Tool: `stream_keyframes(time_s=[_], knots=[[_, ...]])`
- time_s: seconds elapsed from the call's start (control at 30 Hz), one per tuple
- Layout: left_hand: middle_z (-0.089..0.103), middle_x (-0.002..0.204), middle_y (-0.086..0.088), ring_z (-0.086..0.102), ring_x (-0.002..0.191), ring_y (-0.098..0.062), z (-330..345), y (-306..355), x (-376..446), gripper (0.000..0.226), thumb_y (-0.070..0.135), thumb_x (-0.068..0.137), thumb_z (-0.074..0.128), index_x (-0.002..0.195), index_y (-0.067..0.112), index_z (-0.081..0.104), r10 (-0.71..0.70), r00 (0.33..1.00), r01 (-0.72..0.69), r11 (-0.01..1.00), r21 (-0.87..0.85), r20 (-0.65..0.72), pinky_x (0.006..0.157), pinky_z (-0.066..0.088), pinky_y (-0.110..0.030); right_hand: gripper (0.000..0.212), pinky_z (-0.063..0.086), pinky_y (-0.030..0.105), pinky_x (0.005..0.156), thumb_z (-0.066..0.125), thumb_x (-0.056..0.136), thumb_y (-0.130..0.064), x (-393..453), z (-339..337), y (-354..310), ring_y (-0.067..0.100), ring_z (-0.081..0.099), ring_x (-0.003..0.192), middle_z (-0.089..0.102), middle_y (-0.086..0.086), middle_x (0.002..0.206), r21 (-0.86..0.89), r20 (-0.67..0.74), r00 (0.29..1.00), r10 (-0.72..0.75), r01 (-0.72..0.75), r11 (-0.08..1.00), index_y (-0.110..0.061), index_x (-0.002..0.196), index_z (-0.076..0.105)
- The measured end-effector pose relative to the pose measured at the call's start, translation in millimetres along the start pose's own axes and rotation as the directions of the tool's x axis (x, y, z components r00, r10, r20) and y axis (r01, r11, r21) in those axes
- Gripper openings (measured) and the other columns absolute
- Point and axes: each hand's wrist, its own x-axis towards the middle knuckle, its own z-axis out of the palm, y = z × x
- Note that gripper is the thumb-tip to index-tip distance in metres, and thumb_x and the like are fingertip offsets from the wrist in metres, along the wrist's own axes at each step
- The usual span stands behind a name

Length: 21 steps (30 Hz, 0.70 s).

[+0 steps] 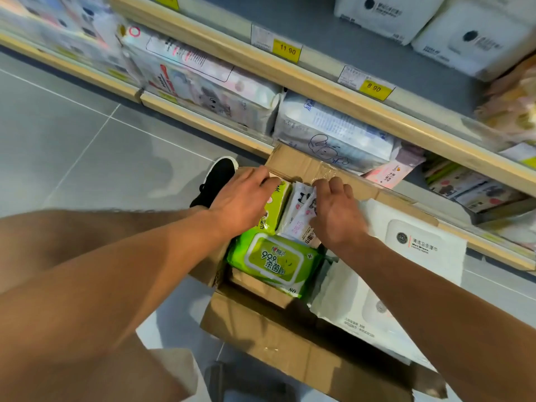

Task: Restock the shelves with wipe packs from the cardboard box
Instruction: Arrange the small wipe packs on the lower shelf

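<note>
Grey floor tiles [72,134] and pale wood-edged shelves [319,91] frame what we record.

Left hand [240,198]: our fingers [261,177] lie fairly straight and close together, draped over the top edge of an upright green wipe pack [275,204] at the far end of the cardboard box [261,338]. We cannot tell whether the thumb grips it.

Right hand [336,210]: our fingers [327,184] curl down over an upright white pack with pink print [301,210], which stands just beside the green one; the thumb side seems to pinch its wrapper, though motion blur hides the detail.

Box contents: the two upright packs at the far end; a second green pack with a flip lid [272,262] lying flat just nearer us, touching both; a bare patch of cardboard bottom below it. A large white pack [406,256] lies across the box's right side, and another white pack [356,309] rests beside it, nearer us.

Obstructions: the far flap [304,166], taped, stands up between our hands and the lower shelf. A near flap folds outward toward us.

Surroundings: a black shoe [217,178] on the floor left of the box; yellow price tags [287,50] on the shelf edge; soft packs of baby goods [203,88] crowding the lower shelf; white packs [429,27] on the shelf above.
</note>
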Motion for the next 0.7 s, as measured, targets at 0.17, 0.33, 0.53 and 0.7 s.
stream_keyframes(time_s=[0.17,0.33,0.53,0.7], knots=[[0.060,0.112,-0.004,0.057,0.105,-0.029,-25.3,1.5,-16.5,0.039,0.004,0.084,0.056,0.120,0.019,0.061,-0.019,0.994,0.011,0.997,-0.072,-0.104,0.075,0.052,-0.039,0.043,0.046,0.039,0.086,0.056,0.081,0.004,-11.7,-12.4,2.3,0.037,0.049,0.111,0.055,0.015,0.117,0.112,-0.085,0.994,-0.065,0.074,0.991,-0.007,0.123,0.056],[0.065,0.103,-0.006,0.058,0.100,-0.031,-61.9,14.7,-33.2,0.032,0.004,0.080,0.060,0.109,0.015,0.066,-0.016,0.971,-0.010,0.994,-0.105,-0.238,0.077,0.052,-0.045,0.035,0.049,0.038,0.073,0.058,0.068,0.012,-30.1,-41.9,18.1,0.038,0.059,0.091,0.064,0.018,0.096,0.208,-0.294,0.945,-0.145,0.212,0.955,-0.005,0.097,0.068],[0.067,0.098,-0.008,0.060,0.094,-0.031,-106.1,66.7,-24.0,0.028,0.001,0.078,0.063,0.103,0.012,0.068,0.061,0.911,-0.089,0.995,-0.052,-0.407,0.073,0.053,-0.044,0.035,0.049,0.038,0.074,0.058,0.079,0.007,-72.7,-90.3,67.0,0.038,0.058,0.093,0.063,0.016,0.101,0.186,-0.513,0.857,-0.041,0.158,0.970,-0.009,0.109,0.069],[0.067,0.098,-0.005,0.058,0.095,-0.031,-123.6,136.5,5.9,0.027,0.002,0.077,0.062,0.100,0.016,0.068,0.126,0.875,-0.155,0.988,-0.023,-0.467,0.072,0.051,-0.042,0.033,0.047,0.038,0.072,0.059,0.080,0.005,-109.8,-112.9,127.6,0.038,0.057,0.094,0.064,0.016,0.098,0.162,-0.607,0.793,0.057,0.053,0.985,-0.008,0.110,0.065]])
